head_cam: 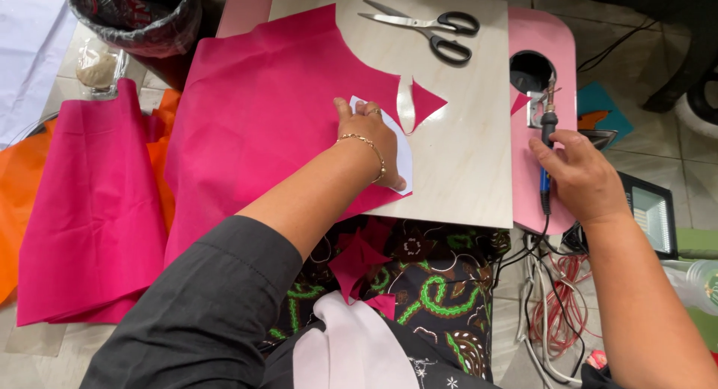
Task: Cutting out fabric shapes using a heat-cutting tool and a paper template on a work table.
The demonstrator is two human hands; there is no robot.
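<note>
- Two bare hands worked over a pale wooden board [464,157] laid across a pink table [557,45].
- The left hand [374,138], with a gold bracelet at its wrist, lay flat with fingers spread, pressing a white paper template [404,157] onto a sheet of magenta fabric [269,112]; it gripped nothing.
- Just beyond that hand's fingertips, the fabric's cut edge ended in a narrow slit and a pointed flap.
- The right hand [580,176] was curled around the dark handle of a corded heat-cutting tool [548,131], whose metal tip pointed away from the person, resting on the pink table just beside the board.
- Well beyond both hands, a pair of black-handled scissors [434,30] lay shut on the board.
- Left of the left arm, a stack of magenta and orange cloth [82,209] lay on the floor.
- Below the right wrist, red and white cables [553,307] tangled.
- Magenta scraps [359,265] sat on the person's patterned lap.
</note>
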